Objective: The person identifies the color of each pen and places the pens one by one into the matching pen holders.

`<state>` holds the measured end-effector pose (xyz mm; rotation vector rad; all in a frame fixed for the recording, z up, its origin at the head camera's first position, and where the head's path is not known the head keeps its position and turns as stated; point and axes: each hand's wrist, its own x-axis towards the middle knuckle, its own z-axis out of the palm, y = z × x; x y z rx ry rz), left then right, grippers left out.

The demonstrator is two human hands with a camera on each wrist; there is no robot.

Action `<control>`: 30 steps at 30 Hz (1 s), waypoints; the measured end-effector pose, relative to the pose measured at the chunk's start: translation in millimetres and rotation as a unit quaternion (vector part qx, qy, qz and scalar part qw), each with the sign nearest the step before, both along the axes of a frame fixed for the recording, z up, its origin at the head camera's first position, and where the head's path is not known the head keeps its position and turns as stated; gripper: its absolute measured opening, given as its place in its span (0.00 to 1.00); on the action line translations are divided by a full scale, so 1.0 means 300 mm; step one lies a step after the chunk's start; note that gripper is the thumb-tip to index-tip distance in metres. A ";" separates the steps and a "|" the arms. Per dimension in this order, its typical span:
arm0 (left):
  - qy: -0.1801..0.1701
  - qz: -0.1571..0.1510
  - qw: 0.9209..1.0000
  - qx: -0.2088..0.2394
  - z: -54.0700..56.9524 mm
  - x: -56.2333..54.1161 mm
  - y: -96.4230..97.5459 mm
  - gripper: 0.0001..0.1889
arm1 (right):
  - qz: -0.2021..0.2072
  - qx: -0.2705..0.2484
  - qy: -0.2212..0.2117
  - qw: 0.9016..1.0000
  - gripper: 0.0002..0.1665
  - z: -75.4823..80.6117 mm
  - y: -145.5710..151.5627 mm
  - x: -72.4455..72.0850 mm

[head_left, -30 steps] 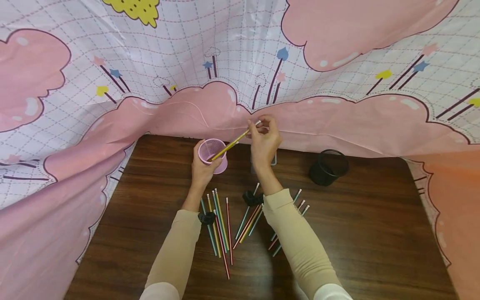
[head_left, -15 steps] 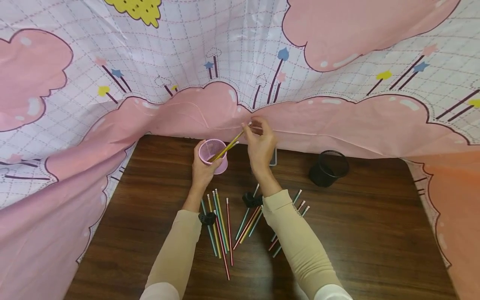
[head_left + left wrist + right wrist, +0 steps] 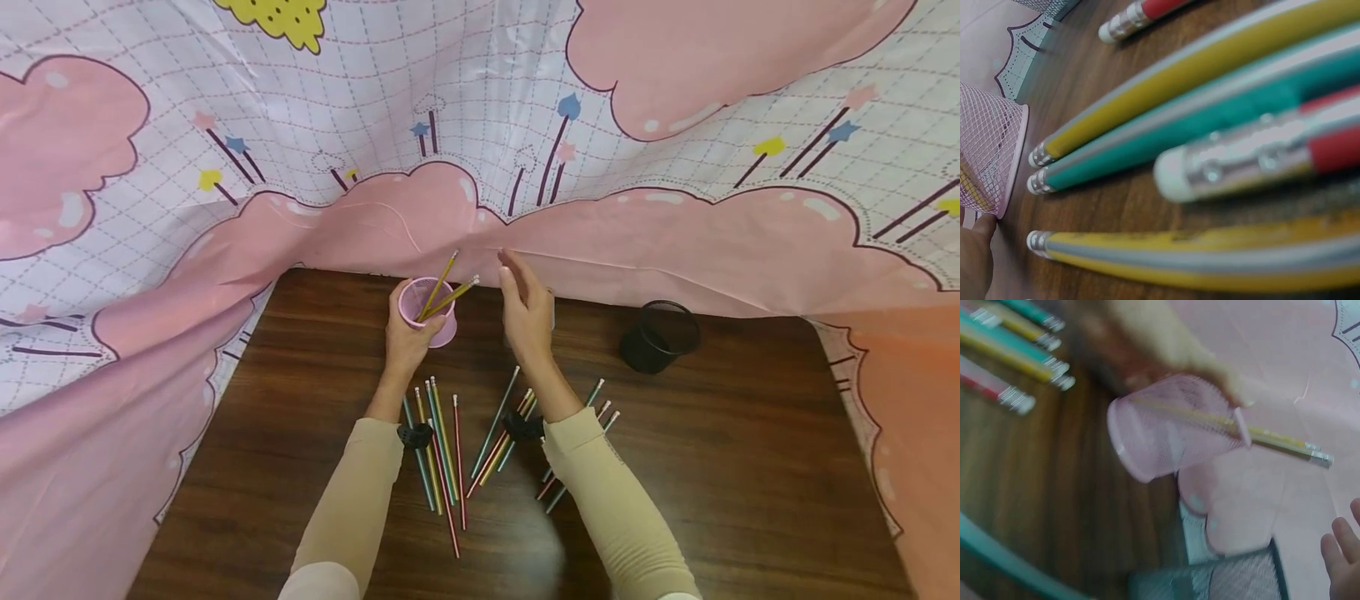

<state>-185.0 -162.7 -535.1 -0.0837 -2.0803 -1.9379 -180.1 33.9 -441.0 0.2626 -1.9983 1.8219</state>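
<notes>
In the head view my left hand (image 3: 407,340) grips a pink mesh pencil cup (image 3: 444,335) round its side, its mouth tilted toward the camera. Several yellow pencils (image 3: 442,281) lean in it with their eraser ends sticking out over the rim. To the right of the cup is my right hand (image 3: 527,317), fingers extended and nothing in them. The right wrist view shows the same cup (image 3: 1166,431) from the side, pencil ends poking past its mouth. Only part of my left hand (image 3: 974,259) appears beside the cup in the left wrist view.
Red, yellow and teal pencils lie on the dark wooden table (image 3: 735,467), including a red pencil (image 3: 459,467) between my forearms. A black mesh cup (image 3: 645,354) stands at the right. Behind my right hand a grey mesh holder (image 3: 552,312) is mostly hidden. A printed cloth (image 3: 675,242) hangs behind.
My right hand has let go of a yellow pencil, which now leans in the pink cup, and has drawn back a little with its fingers opened. The left hand keeps its grip.
</notes>
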 end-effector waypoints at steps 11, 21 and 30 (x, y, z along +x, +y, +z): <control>-0.004 -0.001 1.000 0.006 0.011 0.003 0.000 0.44 | 0.044 0.112 0.039 0.992 0.38 -0.129 0.149 0.136; -0.010 -0.008 1.000 0.001 0.003 0.005 0.012 0.44 | 0.002 0.147 0.042 0.988 0.50 -0.252 0.219 0.207; -0.008 -0.002 1.000 0.000 0.000 0.004 0.010 0.44 | -0.034 0.183 0.014 0.982 0.50 -0.323 0.258 0.295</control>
